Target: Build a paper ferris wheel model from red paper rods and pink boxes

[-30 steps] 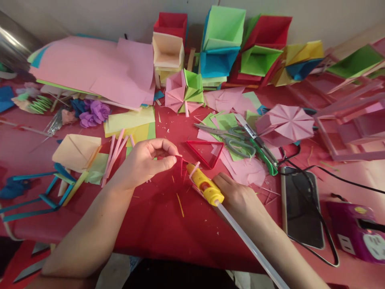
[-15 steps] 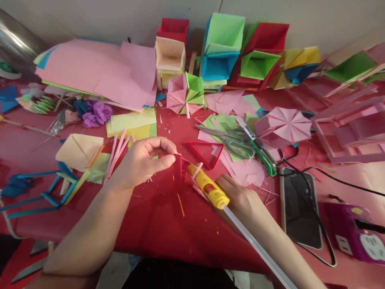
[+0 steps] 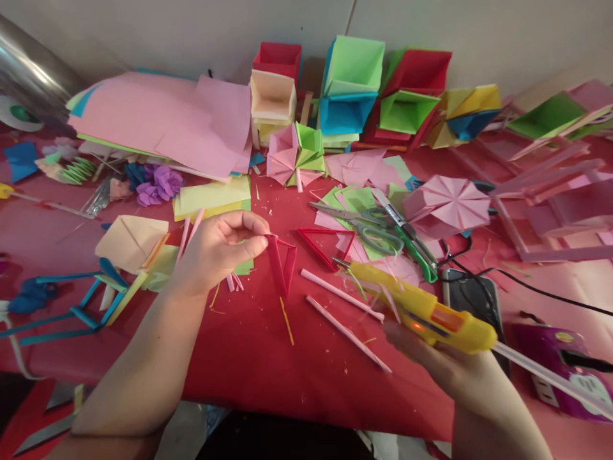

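My left hand (image 3: pixel 230 246) pinches the top corner of a small red paper triangle frame (image 3: pixel 276 268), which hangs point-down over the red table. In my right hand (image 3: pixel 440 364) is a yellow glue gun (image 3: pixel 421 306), with a clear glue stick (image 3: pixel 550 377) sticking out of its back and a small orange light glowing on its side. Its nozzle points left, close to a second red triangle frame (image 3: pixel 335 259) lying on the table, and is apart from the held one. Two pink paper rolls (image 3: pixel 348 333) lie between my hands.
Grey scissors (image 3: pixel 368 227) and a green cutter (image 3: pixel 407 236) rest on paper scraps. A phone (image 3: pixel 472 300), black cable and purple power socket (image 3: pixel 550 364) are at right. Coloured paper boxes (image 3: pixel 352 70) line the wall; pink sheets (image 3: pixel 158 121) lie at back left.
My right hand has drawn the glue gun away to the right from the red triangle frame. My left hand has shifted slightly left, still pinching it. The pink rolls are now uncovered.
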Action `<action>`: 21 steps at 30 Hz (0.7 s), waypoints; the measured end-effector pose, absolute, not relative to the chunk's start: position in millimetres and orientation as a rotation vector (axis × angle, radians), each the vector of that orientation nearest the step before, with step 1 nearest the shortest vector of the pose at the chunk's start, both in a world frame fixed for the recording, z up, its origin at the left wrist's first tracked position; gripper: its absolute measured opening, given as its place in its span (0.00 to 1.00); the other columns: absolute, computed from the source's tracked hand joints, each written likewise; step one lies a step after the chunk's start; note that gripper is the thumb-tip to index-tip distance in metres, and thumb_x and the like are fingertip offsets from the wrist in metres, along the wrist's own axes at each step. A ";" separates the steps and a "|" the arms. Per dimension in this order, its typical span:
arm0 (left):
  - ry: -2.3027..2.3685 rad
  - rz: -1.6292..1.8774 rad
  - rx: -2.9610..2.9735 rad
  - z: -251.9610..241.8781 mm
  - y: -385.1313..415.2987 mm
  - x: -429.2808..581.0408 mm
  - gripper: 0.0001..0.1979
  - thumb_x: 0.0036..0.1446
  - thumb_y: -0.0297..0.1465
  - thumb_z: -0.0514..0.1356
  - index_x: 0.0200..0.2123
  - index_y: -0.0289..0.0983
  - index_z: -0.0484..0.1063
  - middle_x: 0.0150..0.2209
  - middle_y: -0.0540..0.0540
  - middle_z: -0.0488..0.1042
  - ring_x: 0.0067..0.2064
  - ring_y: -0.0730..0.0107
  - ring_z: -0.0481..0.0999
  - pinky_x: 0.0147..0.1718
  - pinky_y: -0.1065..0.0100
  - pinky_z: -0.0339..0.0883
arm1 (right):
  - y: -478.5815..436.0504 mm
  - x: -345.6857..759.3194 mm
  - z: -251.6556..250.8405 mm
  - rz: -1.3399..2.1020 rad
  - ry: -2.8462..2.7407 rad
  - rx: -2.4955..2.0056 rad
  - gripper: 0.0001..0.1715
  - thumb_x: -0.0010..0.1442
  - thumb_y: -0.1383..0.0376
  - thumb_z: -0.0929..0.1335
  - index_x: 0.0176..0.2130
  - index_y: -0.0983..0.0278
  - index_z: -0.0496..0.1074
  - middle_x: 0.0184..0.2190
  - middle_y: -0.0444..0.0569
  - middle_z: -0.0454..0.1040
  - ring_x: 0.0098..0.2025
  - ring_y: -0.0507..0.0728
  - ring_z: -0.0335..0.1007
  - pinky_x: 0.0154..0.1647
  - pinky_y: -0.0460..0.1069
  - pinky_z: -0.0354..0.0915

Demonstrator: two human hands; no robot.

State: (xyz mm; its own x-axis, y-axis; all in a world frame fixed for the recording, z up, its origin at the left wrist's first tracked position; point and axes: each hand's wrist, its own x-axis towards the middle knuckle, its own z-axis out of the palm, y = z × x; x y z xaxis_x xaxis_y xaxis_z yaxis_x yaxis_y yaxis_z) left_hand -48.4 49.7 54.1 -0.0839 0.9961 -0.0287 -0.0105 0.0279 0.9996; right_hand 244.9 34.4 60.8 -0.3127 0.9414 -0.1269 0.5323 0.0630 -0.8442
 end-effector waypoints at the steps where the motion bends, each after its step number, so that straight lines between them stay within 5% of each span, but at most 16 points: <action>1: 1.259 1.260 1.155 55.1 49.6 -47.6 0.04 0.46 0.28 0.64 0.28 0.37 0.72 0.32 0.50 0.72 0.36 0.71 0.73 0.37 0.70 0.65 | 30.5 248.3 61.4 1.188 -1.813 -1.490 0.18 0.52 0.55 0.68 0.43 0.57 0.74 0.42 0.49 0.76 0.46 0.63 0.71 0.48 0.56 0.67; 10: 0.956 1.308 1.467 64.8 41.1 -41.0 0.02 0.49 0.27 0.62 0.26 0.38 0.72 0.29 0.49 0.71 0.36 0.65 0.75 0.40 0.60 0.69 | 20.3 251.2 58.3 1.608 -2.068 -1.224 0.24 0.57 0.59 0.65 0.54 0.55 0.67 0.49 0.50 0.72 0.48 0.61 0.70 0.47 0.55 0.67; 21: 0.728 1.366 1.710 67.2 37.7 -40.7 0.03 0.48 0.25 0.64 0.28 0.37 0.72 0.28 0.48 0.72 0.35 0.65 0.76 0.38 0.62 0.71 | 18.9 240.1 52.4 1.443 -2.275 -1.200 0.26 0.59 0.59 0.64 0.57 0.53 0.62 0.52 0.47 0.70 0.46 0.60 0.72 0.46 0.53 0.69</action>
